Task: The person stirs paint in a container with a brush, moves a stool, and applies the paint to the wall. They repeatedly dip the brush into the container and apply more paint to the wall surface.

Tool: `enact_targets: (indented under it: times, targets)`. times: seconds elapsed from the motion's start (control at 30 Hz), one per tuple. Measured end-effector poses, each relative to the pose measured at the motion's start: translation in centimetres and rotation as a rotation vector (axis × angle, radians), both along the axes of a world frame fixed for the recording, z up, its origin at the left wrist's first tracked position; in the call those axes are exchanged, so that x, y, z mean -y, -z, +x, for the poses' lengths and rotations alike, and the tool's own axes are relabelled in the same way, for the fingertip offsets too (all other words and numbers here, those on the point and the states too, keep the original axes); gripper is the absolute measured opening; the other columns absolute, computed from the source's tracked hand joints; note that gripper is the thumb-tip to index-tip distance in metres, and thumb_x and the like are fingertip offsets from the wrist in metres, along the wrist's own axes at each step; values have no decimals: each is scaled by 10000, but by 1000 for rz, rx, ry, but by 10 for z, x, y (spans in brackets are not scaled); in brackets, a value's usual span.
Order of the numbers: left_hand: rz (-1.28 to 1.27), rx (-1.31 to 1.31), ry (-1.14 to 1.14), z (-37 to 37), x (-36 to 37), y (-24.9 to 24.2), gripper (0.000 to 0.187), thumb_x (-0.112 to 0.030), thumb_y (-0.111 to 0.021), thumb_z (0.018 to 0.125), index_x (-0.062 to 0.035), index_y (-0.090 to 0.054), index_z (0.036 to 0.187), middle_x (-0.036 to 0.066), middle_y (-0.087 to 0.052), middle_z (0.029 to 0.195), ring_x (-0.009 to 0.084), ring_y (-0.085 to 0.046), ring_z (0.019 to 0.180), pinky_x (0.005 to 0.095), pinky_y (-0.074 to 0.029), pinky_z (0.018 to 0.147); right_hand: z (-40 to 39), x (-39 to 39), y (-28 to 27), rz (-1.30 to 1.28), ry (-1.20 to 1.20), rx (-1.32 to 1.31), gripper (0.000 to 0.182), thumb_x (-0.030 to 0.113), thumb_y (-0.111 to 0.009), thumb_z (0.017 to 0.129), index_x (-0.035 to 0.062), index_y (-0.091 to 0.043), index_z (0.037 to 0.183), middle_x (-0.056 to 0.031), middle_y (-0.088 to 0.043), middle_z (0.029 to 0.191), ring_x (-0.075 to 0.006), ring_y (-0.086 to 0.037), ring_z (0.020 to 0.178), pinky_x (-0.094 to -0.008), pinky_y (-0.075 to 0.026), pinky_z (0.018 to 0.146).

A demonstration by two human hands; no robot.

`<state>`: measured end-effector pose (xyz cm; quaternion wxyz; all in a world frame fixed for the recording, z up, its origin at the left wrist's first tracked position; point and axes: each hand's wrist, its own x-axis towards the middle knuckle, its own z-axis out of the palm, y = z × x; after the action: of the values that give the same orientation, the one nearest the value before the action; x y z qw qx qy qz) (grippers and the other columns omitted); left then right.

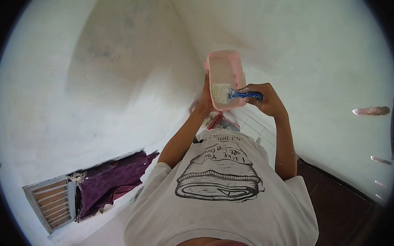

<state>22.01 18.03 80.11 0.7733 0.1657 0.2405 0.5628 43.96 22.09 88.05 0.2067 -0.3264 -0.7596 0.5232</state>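
Observation:
A pink rectangular plastic tub point(239, 69) with whitish paint inside is held up in front of my chest. My left hand point(206, 96) is closed around its left side, with some fingers hidden behind the tub. In my right hand point(267, 99) is a paintbrush point(245, 95) with a blue, paint-specked handle. Its wide, paint-coated bristles lie over the near part of the tub, pointing left. The fingers of my right hand pinch the handle from the right.
Two pale walls meet in a corner beyond the tub, the left one point(121, 59) bearing a darker patch. A slatted vent point(55, 202) and purple cloth point(110, 180) are at the lower left. Dark brown panelling point(328, 201) is at the lower right. Light floor tiles point(253, 127) show below.

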Motion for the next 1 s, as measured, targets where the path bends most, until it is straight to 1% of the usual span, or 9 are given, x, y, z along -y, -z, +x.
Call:
enact_targets:
  times: [0.2, 0.27, 0.3, 0.37, 0.43, 0.5, 0.57, 0.73, 1.0]
  targets:
    - [-19, 71, 10, 4, 2, 14, 906, -825, -249, 906, -167, -348, 1521, 160, -494, 1428, 356, -555, 1259, 553, -530, 1008, 3, 7, 8, 53, 21, -41, 292, 42, -748, 810, 27, -728, 1101, -147, -753, 928, -213, -691, 764, -322, -533, 751]
    - [-13, 59, -4, 8, 8, 24, 899, -821, -257, 909, -170, -347, 1522, 161, -493, 1428, 355, -556, 1258, 552, -528, 1011, 6, 14, 18, 50, 40, -95, 269, 0, -769, 801, 0, -734, 1068, -140, -738, 846, -117, -613, 679, -271, -509, 672]
    - [-20, 27, -28, 9, 9, 27, 884, -808, -276, 917, -166, -351, 1520, 162, -493, 1428, 354, -558, 1255, 552, -525, 1011, 7, 14, 17, 46, 34, -95, 269, 0, -769, 801, 0, -734, 1068, -140, -738, 846, -117, -613, 679, -271, -509, 672]
    - [-37, 2, -67, 4, 10, 33, 870, -795, -296, 924, -162, -356, 1519, 162, -494, 1428, 353, -560, 1253, 553, -522, 1011, 6, 10, 14, 36, 5, -28, 292, 56, -752, 809, 19, -730, 1098, -156, -747, 884, -203, -675, 709, -319, -529, 723]
    - [-69, 140, -34, -3, 10, 32, 825, -749, -326, 952, -145, -371, 1511, 156, -514, 1410, 341, -566, 1246, 545, -521, 1005, 9, 8, 19, 46, 15, -9, 291, 62, -753, 811, 22, -732, 1098, -157, -743, 871, -200, -663, 693, -317, -525, 711]
    - [-45, 72, -62, -8, 19, 25, 799, -726, -334, 965, -136, -384, 1502, 149, -527, 1397, 332, -568, 1244, 534, -522, 1002, 10, 14, 20, 64, 31, 6, 290, 67, -753, 812, 24, -733, 1098, -157, -740, 858, -196, -651, 676, -315, -521, 700]
    - [-34, 1, -104, -11, 28, 18, 773, -702, -342, 978, -128, -397, 1493, 142, -540, 1385, 323, -571, 1242, 523, -524, 1000, 10, 20, 21, 56, 41, -65, 238, 53, -751, 834, -6, -733, 1064, -128, -738, 860, -123, -593, 672, -266, -487, 659]
    - [-36, -34, -329, -19, 44, 23, 740, -645, -413, 991, -106, -377, 1497, 128, -520, 1400, 298, -555, 1251, 470, -506, 1029, 14, 29, 16, 47, 65, -25, 228, 70, -742, 855, 8, -735, 1075, -114, -703, 796, -131, -532, 612, -275, -440, 599]
    - [-65, -11, -331, -10, 52, 49, 676, -610, -370, 1019, -113, -406, 1476, 133, -540, 1383, 290, -566, 1243, 479, -505, 1029, 13, 18, 19, 57, -35, 33, 273, 70, -732, 875, 30, -708, 1144, -104, -663, 734, -134, -528, 600, -281, -436, 577]
